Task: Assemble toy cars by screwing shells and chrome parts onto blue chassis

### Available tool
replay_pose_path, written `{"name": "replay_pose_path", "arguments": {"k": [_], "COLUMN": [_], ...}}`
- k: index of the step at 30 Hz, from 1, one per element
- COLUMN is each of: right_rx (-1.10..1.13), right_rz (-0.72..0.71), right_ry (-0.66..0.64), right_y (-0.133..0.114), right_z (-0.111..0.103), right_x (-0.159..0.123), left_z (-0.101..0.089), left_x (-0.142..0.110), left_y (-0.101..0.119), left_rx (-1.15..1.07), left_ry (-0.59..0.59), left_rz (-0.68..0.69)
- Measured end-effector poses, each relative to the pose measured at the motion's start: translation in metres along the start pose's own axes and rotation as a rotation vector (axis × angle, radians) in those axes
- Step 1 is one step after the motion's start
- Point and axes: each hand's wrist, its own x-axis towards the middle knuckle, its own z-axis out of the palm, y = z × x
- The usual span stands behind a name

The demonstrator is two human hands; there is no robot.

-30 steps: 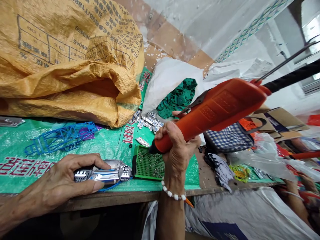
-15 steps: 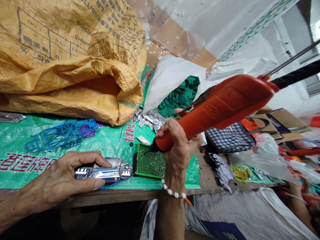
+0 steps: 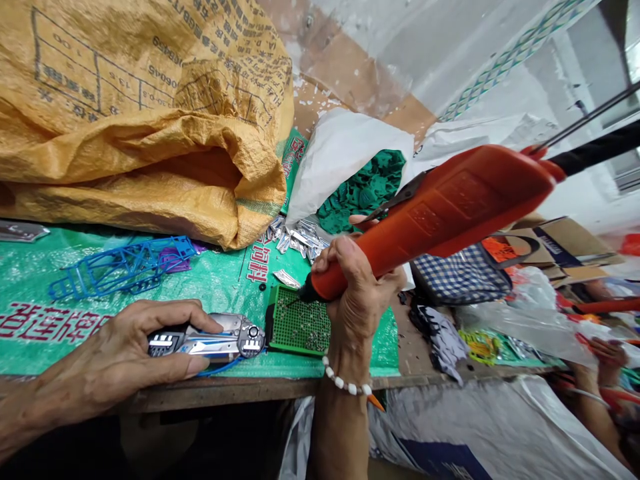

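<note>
My left hand [image 3: 145, 353] grips a grey toy car chassis [image 3: 227, 340] with blue trim at the table's front edge, thumb on the near side and fingers on the far side. My right hand [image 3: 357, 287] is wrapped round an orange electric screwdriver [image 3: 440, 207], held slantwise with its black nose pointing down and left. The thin bit reaches over a green perforated tray [image 3: 300, 337] that holds many small screws. Whether the tip touches a screw is too small to tell.
Blue plastic frames [image 3: 120, 267] lie on the green sheet [image 3: 30, 280]. Behind are a big yellow woven sack [image 3: 140, 153] and a white bag [image 3: 345, 140] of green parts. Silver pieces [image 3: 303, 240] are scattered before it. At far right, another person's hand [image 3: 607, 353] is visible.
My hands, the toy car chassis and the screwdriver are almost still, with only a slight shift of the view. The other person's hands at far right have moved.
</note>
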Motion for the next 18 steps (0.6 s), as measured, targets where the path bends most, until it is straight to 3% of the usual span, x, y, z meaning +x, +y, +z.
{"name": "replay_pose_path", "arguments": {"k": [10,18], "right_rx": [0.031,0.055], "right_rz": [-0.03,-0.067], "right_ry": [0.014,0.019], "right_y": [-0.005,-0.026], "right_z": [0.001,0.006], "right_x": [0.0,0.002], "left_z": [0.003,0.001], "left_x": [-0.001,0.0], "left_y": [-0.009,-0.003], "left_rx": [-0.02,-0.03], "left_ry": [0.028,0.022], "left_rz": [-0.018,0.009]}}
